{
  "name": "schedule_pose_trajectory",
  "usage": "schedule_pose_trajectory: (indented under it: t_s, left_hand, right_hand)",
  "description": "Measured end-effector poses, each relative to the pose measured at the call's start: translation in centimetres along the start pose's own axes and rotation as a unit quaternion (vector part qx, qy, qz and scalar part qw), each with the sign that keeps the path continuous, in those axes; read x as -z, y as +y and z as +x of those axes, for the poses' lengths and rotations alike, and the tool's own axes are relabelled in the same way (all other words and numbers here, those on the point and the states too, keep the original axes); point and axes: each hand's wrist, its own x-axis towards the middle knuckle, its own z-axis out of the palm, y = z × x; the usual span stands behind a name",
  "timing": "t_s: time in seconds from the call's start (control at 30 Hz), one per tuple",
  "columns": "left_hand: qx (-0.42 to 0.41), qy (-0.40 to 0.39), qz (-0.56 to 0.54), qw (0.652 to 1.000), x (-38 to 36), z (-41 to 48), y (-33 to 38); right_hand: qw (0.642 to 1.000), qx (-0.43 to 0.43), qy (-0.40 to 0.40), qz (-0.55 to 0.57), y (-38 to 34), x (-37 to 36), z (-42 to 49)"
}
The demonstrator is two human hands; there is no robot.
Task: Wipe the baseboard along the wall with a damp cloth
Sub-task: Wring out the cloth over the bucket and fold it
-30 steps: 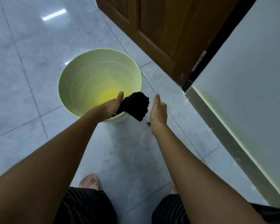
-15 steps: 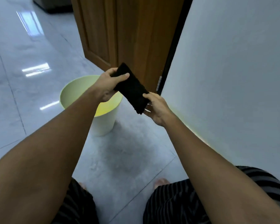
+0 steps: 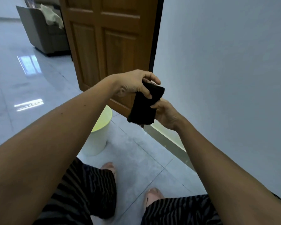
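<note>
A black cloth, folded into a flat strip, hangs in front of me at chest height. My left hand pinches its upper end from above. My right hand grips its right edge lower down. The grey baseboard runs along the foot of the white wall on the right, below and behind the cloth; my right arm hides its nearer stretch.
A pale green bucket stands on the tiled floor under my left forearm. A brown wooden door stands open beyond it. A grey armchair sits far left. My bare feet and striped shorts are below.
Both hands lifted the cloth up and away from the bucket. My right hand, empty a second ago, now grips the cloth too. The view tilted upward.
</note>
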Motion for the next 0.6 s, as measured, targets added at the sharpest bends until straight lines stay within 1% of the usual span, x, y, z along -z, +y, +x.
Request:
schedule_pose_trajectory:
  t_s: [0.1,0.2,0.27,0.33,0.4,0.47,0.53,0.6]
  left_hand:
    - [-0.017,-0.004,-0.030,0.999,0.2,1.0,0.4]
    - [-0.035,-0.022,-0.046,0.998,0.6,2.3,0.0]
    - [-0.055,-0.014,-0.055,0.997,0.6,3.3,-0.5]
    - [-0.074,0.003,-0.086,0.994,0.8,4.5,-1.2]
    - [-0.082,0.022,-0.103,0.991,1.0,5.8,-2.1]
    - [-0.085,0.046,-0.094,0.991,0.9,7.0,-3.1]
    - [-0.084,0.067,-0.092,0.990,0.9,8.6,-4.2]
    - [-0.083,0.078,-0.076,0.991,0.8,10.2,-5.7]
  right_hand:
    - [1.000,-0.019,-0.006,-0.006,0.0,1.1,-0.4]
    - [0.998,-0.021,0.002,-0.066,-1.0,2.8,0.1]
    - [0.996,-0.033,0.000,-0.084,-1.8,4.1,0.6]
    - [0.996,-0.046,-0.015,-0.077,-2.3,5.2,1.7]
    - [0.997,-0.045,-0.034,-0.054,-2.5,5.9,2.9]
    - [0.997,-0.048,-0.059,0.006,-2.1,6.4,4.1]
    - [0.988,-0.085,-0.081,0.096,-1.0,7.1,5.3]
    - [0.978,-0.138,-0.079,0.138,0.5,7.8,6.2]
